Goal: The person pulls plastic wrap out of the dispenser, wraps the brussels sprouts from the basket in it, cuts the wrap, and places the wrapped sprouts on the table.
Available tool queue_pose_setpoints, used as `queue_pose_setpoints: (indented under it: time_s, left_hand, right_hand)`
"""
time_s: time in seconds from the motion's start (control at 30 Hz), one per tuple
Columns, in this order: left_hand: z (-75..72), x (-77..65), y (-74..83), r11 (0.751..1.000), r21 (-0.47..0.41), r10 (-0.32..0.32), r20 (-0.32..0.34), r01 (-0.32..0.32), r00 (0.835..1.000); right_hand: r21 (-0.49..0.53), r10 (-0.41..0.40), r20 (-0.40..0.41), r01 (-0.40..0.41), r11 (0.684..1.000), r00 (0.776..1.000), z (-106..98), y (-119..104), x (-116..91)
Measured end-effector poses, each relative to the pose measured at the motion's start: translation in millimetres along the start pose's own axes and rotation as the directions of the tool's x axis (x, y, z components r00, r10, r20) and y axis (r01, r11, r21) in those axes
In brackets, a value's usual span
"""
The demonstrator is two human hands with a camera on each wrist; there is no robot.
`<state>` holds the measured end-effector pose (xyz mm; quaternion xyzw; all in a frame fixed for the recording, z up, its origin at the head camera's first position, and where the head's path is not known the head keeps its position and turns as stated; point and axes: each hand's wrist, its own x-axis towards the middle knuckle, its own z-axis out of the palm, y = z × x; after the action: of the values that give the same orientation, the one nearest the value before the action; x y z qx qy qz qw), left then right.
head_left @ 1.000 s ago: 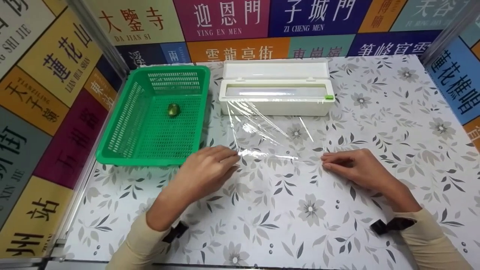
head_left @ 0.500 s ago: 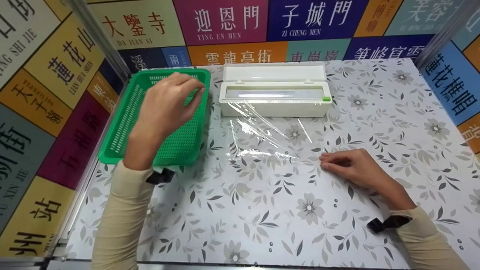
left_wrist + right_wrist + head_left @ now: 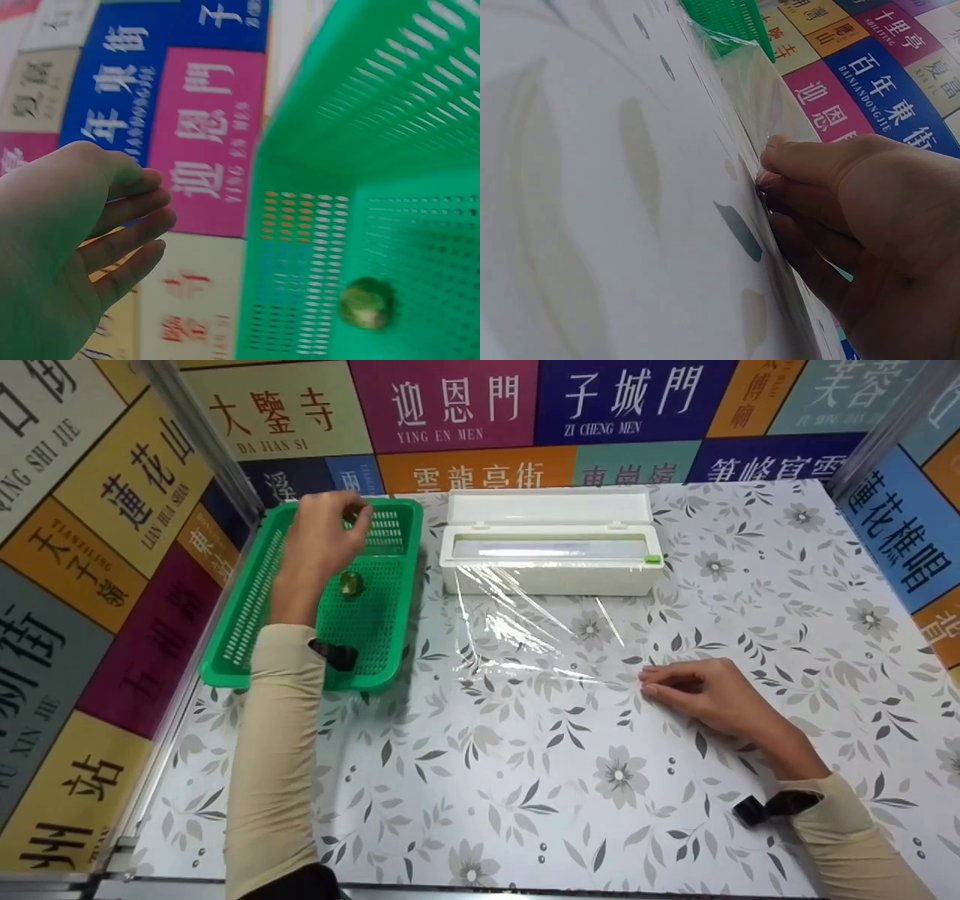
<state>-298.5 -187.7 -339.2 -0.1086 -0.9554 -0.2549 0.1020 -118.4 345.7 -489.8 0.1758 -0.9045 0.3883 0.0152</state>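
Observation:
My left hand (image 3: 322,536) hovers over the far left part of a green plastic basket (image 3: 412,607), fingers relaxed and holding nothing, as the left wrist view shows. Below it, a small round green thing with a paler end (image 3: 367,303) lies on the basket floor; its kind is unclear. Thumb and fingers of my right hand (image 3: 709,690) pinch the near right corner of a clear sheet of cling film (image 3: 517,634). The film runs out from a white cling film dispenser (image 3: 555,579), its lid (image 3: 551,506) raised. Its near left corner lies loose on the table.
A white tablecloth with grey flowers (image 3: 525,817) covers the table. Colourful panels with lettering (image 3: 457,405) stand along the back and both sides. A green slider (image 3: 652,559) sits at the dispenser's right end.
My left hand has let go of the film's near left corner and moved up and left over the basket. The right hand has stayed at its corner.

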Motion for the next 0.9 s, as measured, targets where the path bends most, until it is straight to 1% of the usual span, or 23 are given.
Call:
queue_pose_setpoints:
  time_s: [0.17,0.37,0.47,0.57,0.67,0.73,0.8,0.9]
  left_hand:
    - [16.6,2.1,-17.0,0.999,-0.019,-0.039,0.026,0.039,0.999]
    - [29.6,0.8,-32.5,0.997,-0.003,-0.072,0.105,0.073,0.992]
    - [31.5,0.0,-38.8,0.994,0.013,-0.105,0.159,0.104,0.982]
    - [30.6,1.0,-42.4,0.988,0.039,-0.156,0.219,0.152,0.963]
    - [29.2,3.2,-42.8,0.977,0.076,-0.215,0.271,0.201,0.938]
    - [29.2,4.4,-42.9,0.969,0.107,-0.246,0.303,0.223,0.921]
    - [30.0,5.1,-42.9,0.963,0.140,-0.264,0.333,0.230,0.905]
    - [32.5,5.0,-44.1,0.957,0.193,-0.274,0.371,0.215,0.887]
  right_hand:
    - [-0.012,0.009,-0.001,-0.009,1.000,1.000,1.8,0.6,-1.9]
    - [0.015,0.011,0.002,-0.011,1.000,1.000,2.2,0.2,-3.5]
    - [0.033,0.010,0.005,-0.011,0.999,1.000,1.4,-0.6,-3.5]
    - [0.028,0.006,0.004,-0.006,1.000,1.000,0.5,-1.1,-3.2]
    - [0.021,0.000,0.003,0.000,1.000,1.000,-0.1,-1.1,-2.6]
    - [0.019,-0.002,0.004,0.002,1.000,1.000,-0.2,-0.5,-2.0]
    - [0.016,-0.002,0.005,0.002,1.000,1.000,-0.2,0.1,-1.4]
    - [0.011,-0.004,0.010,0.004,1.000,1.000,0.2,1.3,-0.6]
